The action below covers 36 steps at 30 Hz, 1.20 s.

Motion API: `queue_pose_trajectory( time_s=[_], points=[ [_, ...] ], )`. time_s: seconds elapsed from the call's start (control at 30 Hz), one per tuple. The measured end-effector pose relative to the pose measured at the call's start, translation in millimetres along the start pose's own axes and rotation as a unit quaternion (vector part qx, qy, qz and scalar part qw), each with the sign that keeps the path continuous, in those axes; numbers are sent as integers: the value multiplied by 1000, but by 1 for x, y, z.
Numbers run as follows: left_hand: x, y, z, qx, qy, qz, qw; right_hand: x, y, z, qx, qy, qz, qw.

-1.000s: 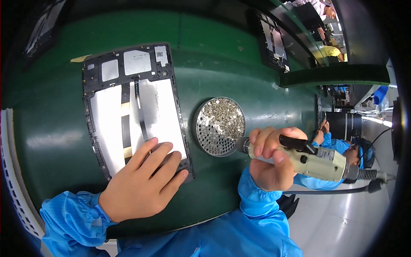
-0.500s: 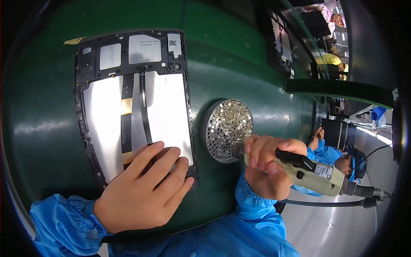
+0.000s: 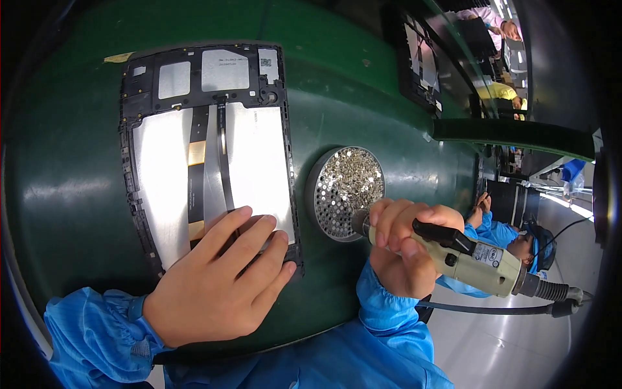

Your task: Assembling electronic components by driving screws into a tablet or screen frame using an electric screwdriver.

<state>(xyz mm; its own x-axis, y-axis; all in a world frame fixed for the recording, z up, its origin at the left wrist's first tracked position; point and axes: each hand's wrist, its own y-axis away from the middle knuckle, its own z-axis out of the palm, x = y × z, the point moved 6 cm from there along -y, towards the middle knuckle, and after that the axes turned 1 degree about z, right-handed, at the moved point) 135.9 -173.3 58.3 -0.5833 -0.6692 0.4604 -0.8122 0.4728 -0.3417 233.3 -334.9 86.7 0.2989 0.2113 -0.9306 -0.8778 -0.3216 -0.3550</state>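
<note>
My left hand [image 3: 223, 285] lies with fingers stretched over the lower end of a tablet chassis [image 3: 259, 162], a black frame around silvery metal panels. A dark ribbon cable [image 3: 225, 155] runs down its middle and passes under my fingers. My right hand [image 3: 414, 243] is wrapped round a pale green electric screwdriver [image 3: 483, 262] with a black lever. Its front end points left, at the near edge of a round metal dish [image 3: 315, 201] full of small screws [image 3: 353, 178]. The tip is hidden against the dish, so I cannot tell whether it touches a screw.
Both stand on a green work surface [image 3: 350, 94]. Another dark device frame [image 3: 421, 58] lies at the far right, near a green bar [image 3: 512, 137]. The screwdriver's cable [image 3: 492, 310] trails right. A co-worker in blue [image 3: 495, 236] sits at the right; others are farther back.
The tablet chassis sits slightly farther right in the picture, with my left hand still on it. The dish appears a little higher. My right hand keeps the screwdriver at the dish.
</note>
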Motion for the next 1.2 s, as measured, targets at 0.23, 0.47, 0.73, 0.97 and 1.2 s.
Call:
queue_pose_trajectory(
  time_s=[0.23,0.47,0.73,0.97,1.2],
  points=[
    [-1,3,2,6,15,-4,1000,3,0,3,-12,-3,-7,1000],
    [0,-3,7,21,-15,-12,1000,-20,2,4,1,19,-31,999],
    [-2,-1,9,36,8,-10,999,-30,10,30,-121,32,-30,992],
    [-2,0,11,34,-20,-3,999,-3,-2,5,6,12,-28,1000],
    [-4,-2,7,29,-6,-8,1000,2,-3,4,-11,-5,-16,1000]
  ],
)
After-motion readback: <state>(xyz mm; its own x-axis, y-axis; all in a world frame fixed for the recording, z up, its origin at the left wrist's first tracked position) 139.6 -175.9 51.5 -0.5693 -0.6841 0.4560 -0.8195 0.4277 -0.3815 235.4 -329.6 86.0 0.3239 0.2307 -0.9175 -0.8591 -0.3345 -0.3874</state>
